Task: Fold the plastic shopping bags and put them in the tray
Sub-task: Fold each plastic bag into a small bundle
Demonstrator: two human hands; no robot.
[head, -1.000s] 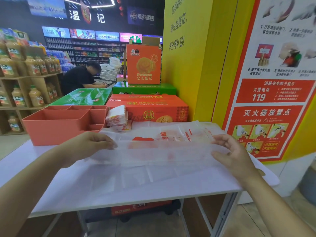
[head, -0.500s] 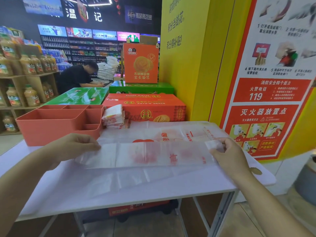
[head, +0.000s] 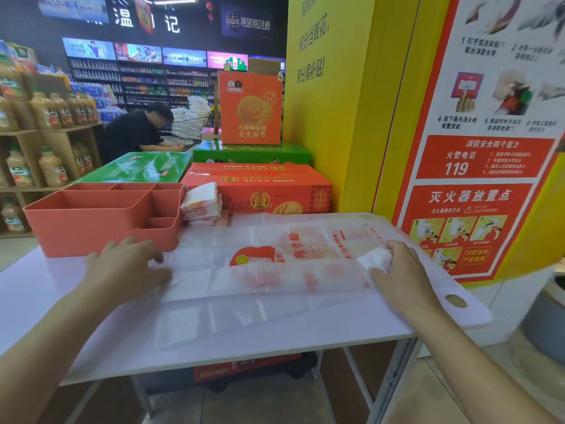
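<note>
Near edge first: the counter (head: 39,289) carries a layer of flat translucent bags (head: 232,316) on the operator's side of both hands. On that layer, betw. the hands, lies the shopping bag (head: 275,273) in work. Its near edge is turned over into a long band, long axis L–R, running hand to hand, approx. parallel to the counter's front edge. Left hand (head: 128,267): flat, fingers straight and spread, pressing the L end down, gripping nothing. Right hand (head: 400,270): fingers curled round the bunched white R end (handle end, by judgement). The hands are well apart, one per end, each touching the bag, so neither is nearer. Judged next move: fold across the long axis, R end carried toward the L hand, L hand as anchor. Just beyond the L hand: tray (head: 101,221), orange, multi-compartment, interiors only partly visible. Beside it, on its R side and beyond the gap betw. the hands: stack of folded bags (head: 201,203) on the counter, not in the tray. The tray is near the L hand and well apart from the R hand. Farther back: cartons (head: 260,191).
</note>
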